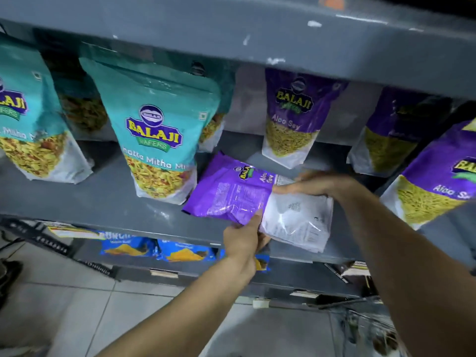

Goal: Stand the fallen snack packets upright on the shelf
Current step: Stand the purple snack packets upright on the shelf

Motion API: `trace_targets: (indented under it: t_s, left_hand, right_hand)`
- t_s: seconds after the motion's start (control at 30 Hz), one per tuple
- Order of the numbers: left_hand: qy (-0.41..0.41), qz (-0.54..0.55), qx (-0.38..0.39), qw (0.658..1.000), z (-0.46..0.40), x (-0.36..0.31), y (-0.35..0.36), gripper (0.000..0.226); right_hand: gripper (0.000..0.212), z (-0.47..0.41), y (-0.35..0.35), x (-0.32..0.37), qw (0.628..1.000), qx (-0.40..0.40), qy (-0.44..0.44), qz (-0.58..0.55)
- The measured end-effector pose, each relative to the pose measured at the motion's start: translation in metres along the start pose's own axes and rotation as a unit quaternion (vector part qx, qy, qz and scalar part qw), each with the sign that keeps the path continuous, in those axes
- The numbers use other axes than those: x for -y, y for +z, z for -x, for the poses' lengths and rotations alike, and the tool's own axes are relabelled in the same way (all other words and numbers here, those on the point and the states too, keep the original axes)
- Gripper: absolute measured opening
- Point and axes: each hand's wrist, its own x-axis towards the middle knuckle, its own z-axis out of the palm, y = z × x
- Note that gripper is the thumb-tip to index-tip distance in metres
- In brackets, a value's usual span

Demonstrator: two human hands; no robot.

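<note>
Snack packets line a grey metal shelf (103, 199), most of them standing. At nine o'clock a teal packet (28, 124) stands at the left edge, cut off by the frame. Next, toward ten o'clock, a second teal packet (157, 135) marked "Khatta Mitha Mix" stands upright nearer the front edge, with more teal bags behind it.

Near the middle, the fallen purple packet (231, 191) lies on its back on the shelf board, its purple top toward nine o'clock and its clear white bottom toward three o'clock. The left hand (244, 240) comes from six o'clock and its grip pinches the packet's near edge, thumb on top. The right hand (316, 185) reaches in from four o'clock; its grip clasps the far edge, fingers curled over the white end.

Behind, at twelve o'clock, a purple "Aloo Sev" packet (293, 114) stands against the back wall. At two o'clock another purple packet (386, 135) stands tilted, and at three o'clock a third (432, 181) leans by the frame's right edge.

Below, blue packets (159, 249) lie on a lower shelf.
</note>
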Motion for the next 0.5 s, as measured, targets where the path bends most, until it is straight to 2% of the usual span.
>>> trace_targets:
  t_s: [0.07,0.13,0.2,0.27,0.33,0.4,0.5]
  left_hand:
    - [0.038,-0.009,0.002,0.999,0.007,0.003,0.002,0.018]
    - [0.108,-0.045,0.035,0.993,0.011,-0.001,0.005,0.030]
    - [0.205,-0.099,0.070,0.971,0.009,-0.018,0.009,0.044]
    - [0.313,-0.172,0.095,0.929,0.000,-0.042,0.012,0.049]
    - [0.366,-0.236,0.123,0.892,-0.009,-0.067,0.016,0.036]
    - [0.370,-0.281,0.160,0.871,-0.016,-0.081,0.018,0.017]
    - [0.381,-0.322,0.201,0.843,-0.020,-0.091,0.018,0.017]
  right_hand:
    - [0.078,0.007,0.006,-0.017,0.996,-0.029,-0.036,-0.076]
    - [0.068,0.019,0.011,-0.034,0.975,-0.101,-0.074,-0.186]
    - [0.067,0.024,0.017,-0.049,0.928,-0.203,-0.127,-0.287]
    - [0.053,0.028,0.021,-0.054,0.871,-0.268,-0.195,-0.362]
    - [0.040,0.026,0.027,-0.053,0.837,-0.286,-0.232,-0.405]
    - [0.034,0.019,0.039,-0.053,0.825,-0.290,-0.231,-0.426]
    - [0.031,0.015,0.057,-0.060,0.806,-0.271,-0.220,-0.478]
